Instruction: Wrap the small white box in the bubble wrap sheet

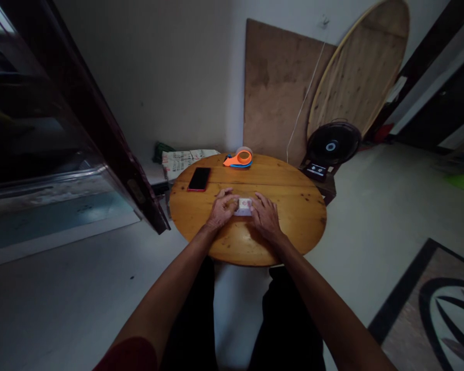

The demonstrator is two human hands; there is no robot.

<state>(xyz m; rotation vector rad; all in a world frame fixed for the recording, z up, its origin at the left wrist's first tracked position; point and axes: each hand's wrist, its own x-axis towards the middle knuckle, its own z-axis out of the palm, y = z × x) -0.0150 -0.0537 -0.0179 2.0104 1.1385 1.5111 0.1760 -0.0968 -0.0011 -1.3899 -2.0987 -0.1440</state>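
Note:
A small whitish box with a pinkish print on top rests on the round wooden table. My left hand is closed against its left end, fingers bent. On the opposite end my right hand grips it with curled fingers. Both hands partly cover the box, so its ends are hidden. Beyond them, near the far edge, lies an orange and blue tape dispenser. A dark phone with a red edge lies to the left of it.
A printed bag is behind the table's far left edge. To the right stands a black fan-like device. A brown board and a round wooden top lean on the wall. A dark door frame rises at left.

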